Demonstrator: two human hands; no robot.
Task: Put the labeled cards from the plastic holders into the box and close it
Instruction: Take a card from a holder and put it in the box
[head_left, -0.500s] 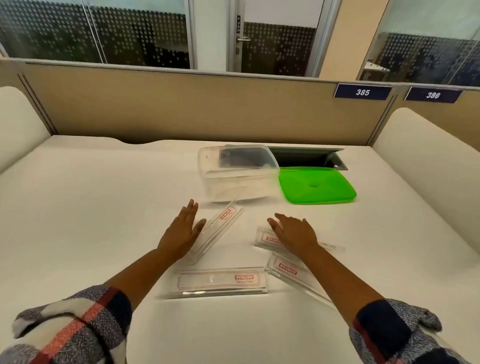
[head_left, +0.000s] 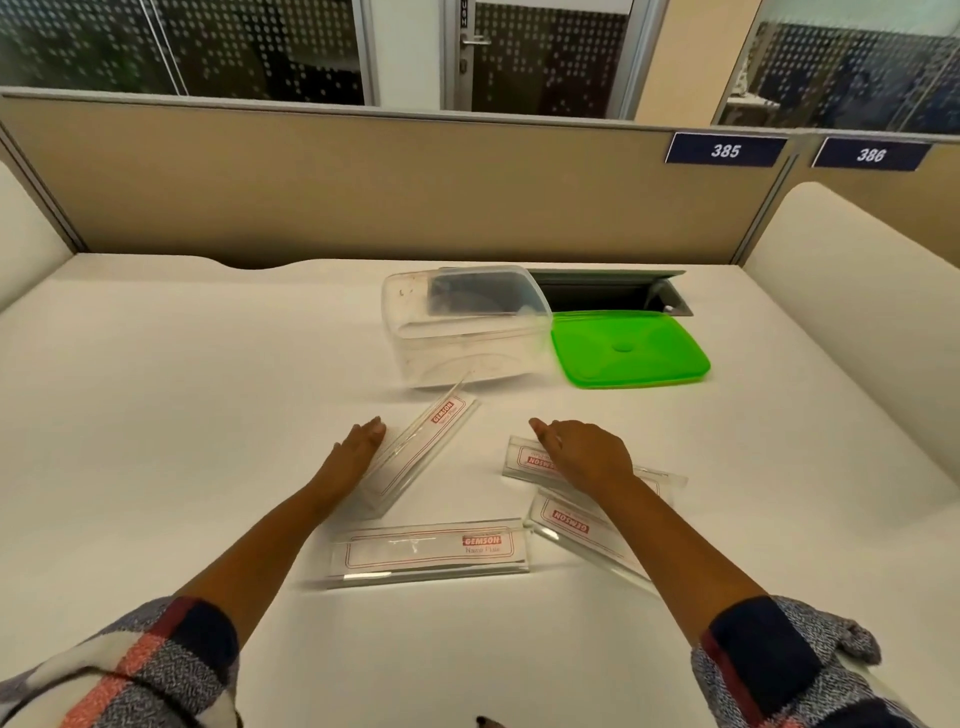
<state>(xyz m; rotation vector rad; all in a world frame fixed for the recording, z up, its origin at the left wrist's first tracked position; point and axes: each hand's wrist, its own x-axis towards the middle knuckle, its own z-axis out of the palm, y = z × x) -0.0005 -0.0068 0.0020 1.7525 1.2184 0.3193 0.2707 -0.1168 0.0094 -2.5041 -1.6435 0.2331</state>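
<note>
Several clear plastic holders with red-printed cards lie on the white desk. My left hand rests flat against the left side of the slanted holder. My right hand lies palm down on the right-hand holder, fingers together. Another holder is partly under my right forearm. The nearest holder lies flat between my arms. Behind them stands the clear box, open and lidless. Its green lid lies flat to the right of it.
A cable slot with a raised grey flap opens in the desk behind the lid. A tan partition closes off the back, with padded white side walls left and right.
Both hands have settled lower onto their holders; the left hand's fingers have drawn together against the slanted holder. The holders, box and lid have not shifted.
</note>
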